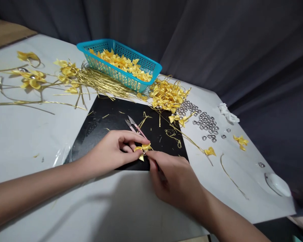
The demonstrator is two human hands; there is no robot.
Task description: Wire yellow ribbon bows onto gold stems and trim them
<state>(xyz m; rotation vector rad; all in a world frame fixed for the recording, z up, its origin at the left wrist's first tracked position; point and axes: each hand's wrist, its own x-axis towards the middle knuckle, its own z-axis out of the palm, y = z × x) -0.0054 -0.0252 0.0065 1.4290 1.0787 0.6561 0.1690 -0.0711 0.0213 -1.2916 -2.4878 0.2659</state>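
Note:
Between the thumb and fingers of my left hand (116, 148) is a small yellow ribbon bow (141, 157), held over the black mat (103, 114). A silver bead (144, 153) shows at the bow's middle. My right hand (173, 171) meets the bow from the right, its index fingertip against the bead and its other fingers curled. Whether it also pinches a cord there is hidden. Just beyond my left fingers lie thread snips (135, 126) with pink handles, blades pointing away. Gold cord scraps (174, 137) are scattered on the mat.
A turquoise basket (120, 76) of yellow bows stands at the back. Gold cords (106, 82) lie before it, finished-looking bows (169, 94) are heaped beside it. Silver beads (208, 124) spread rightward. A white computer mouse (278, 184) sits near the right edge; more yellow bows (32, 79) lie left.

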